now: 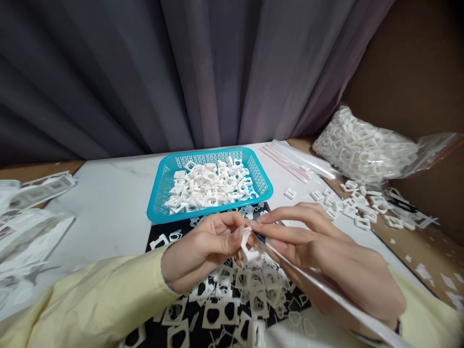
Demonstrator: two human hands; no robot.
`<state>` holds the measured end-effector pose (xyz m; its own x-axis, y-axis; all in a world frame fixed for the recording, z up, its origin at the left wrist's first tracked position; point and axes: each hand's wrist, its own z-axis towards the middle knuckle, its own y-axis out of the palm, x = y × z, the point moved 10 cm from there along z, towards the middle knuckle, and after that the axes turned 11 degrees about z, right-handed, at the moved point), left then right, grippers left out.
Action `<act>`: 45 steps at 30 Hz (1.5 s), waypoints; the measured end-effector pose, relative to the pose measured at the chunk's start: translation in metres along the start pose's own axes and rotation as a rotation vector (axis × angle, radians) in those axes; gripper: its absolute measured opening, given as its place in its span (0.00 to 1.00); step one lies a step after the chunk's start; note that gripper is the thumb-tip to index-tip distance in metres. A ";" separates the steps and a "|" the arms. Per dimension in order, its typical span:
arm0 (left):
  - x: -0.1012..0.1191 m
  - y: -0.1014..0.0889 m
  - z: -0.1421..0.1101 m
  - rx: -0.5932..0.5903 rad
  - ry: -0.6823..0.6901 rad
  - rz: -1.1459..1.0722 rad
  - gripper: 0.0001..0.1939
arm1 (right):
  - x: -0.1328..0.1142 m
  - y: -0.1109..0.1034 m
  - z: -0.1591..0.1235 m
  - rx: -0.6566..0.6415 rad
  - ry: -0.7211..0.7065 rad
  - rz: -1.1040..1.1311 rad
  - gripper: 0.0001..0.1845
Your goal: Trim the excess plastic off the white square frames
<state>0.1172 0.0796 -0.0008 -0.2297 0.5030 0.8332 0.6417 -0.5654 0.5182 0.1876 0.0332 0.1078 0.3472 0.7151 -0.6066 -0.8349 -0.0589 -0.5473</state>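
Note:
My left hand (pixel 210 239) pinches a small white plastic frame (pixel 249 247) with an opening in its middle. Close against it, my right hand (pixel 308 241) has its fingers closed on a slim object (pixel 260 237) with a dark blue part. The fingers cover most of this object, so its kind cannot be made out. From under the right hand a long white strip (pixel 333 292) runs down to the lower right; whether it joins the blue part is unclear. Beneath both hands, many flat white cut-out pieces (pixel 213 314) lie scattered over a black mat (pixel 165 261).
Behind the hands stands a blue basket (pixel 210 211) full of white frames. A clear bag of white pieces (pixel 366 145) and loose frames (pixel 350 208) are at right. Clear zip bags (pixel 300 157) lie behind them. White sheets (pixel 32 227) are piled at left. A grey curtain (pixel 217 72) hangs behind.

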 end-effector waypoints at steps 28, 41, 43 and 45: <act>-0.001 -0.004 -0.001 0.066 -0.001 0.056 0.05 | 0.008 0.000 -0.002 0.081 0.094 0.127 0.10; -0.005 -0.003 0.000 0.059 -0.017 0.344 0.08 | 0.022 -0.001 -0.003 0.204 -0.080 -0.183 0.09; 0.001 -0.005 0.000 0.076 0.012 0.322 0.08 | 0.023 -0.012 0.001 0.224 -0.022 -0.094 0.10; 0.007 -0.004 0.000 0.057 0.044 0.270 0.08 | 0.023 -0.019 0.003 0.215 0.047 0.006 0.09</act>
<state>0.1134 0.0854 0.0029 -0.0754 0.3094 0.9479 0.7242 -0.6365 0.2653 0.2099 0.0530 0.1065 0.3570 0.6817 -0.6386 -0.9072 0.0903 -0.4108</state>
